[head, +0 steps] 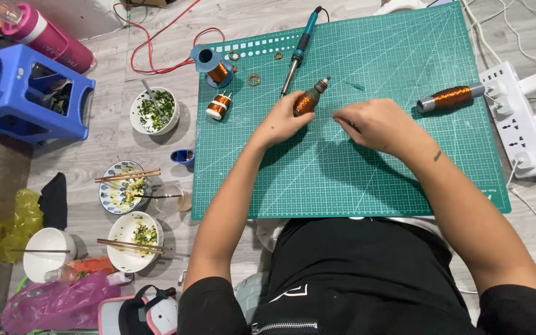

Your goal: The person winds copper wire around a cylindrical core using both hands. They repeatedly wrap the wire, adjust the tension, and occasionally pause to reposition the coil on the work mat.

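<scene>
My left hand (280,121) grips a copper-wire coil wound on a rod (309,99), its tip pointing up and right over the green cutting mat (373,174). My right hand (373,124) hovers just right of it with fingers pinched together; whether a thin wire is between them I cannot tell. A second copper coil on a grey rod (451,97) lies at the mat's right side. A soldering iron with a teal handle (298,53) lies near the mat's top. A blue spool of copper wire (213,65) and a small white spool (219,106) stand at the mat's upper left.
A white power strip (519,118) with plugs lies right of the mat. Left of the mat on the floor are bowls with food and chopsticks (125,186), a blue stool (29,93), a pink bottle (48,37) and a red cable (156,43).
</scene>
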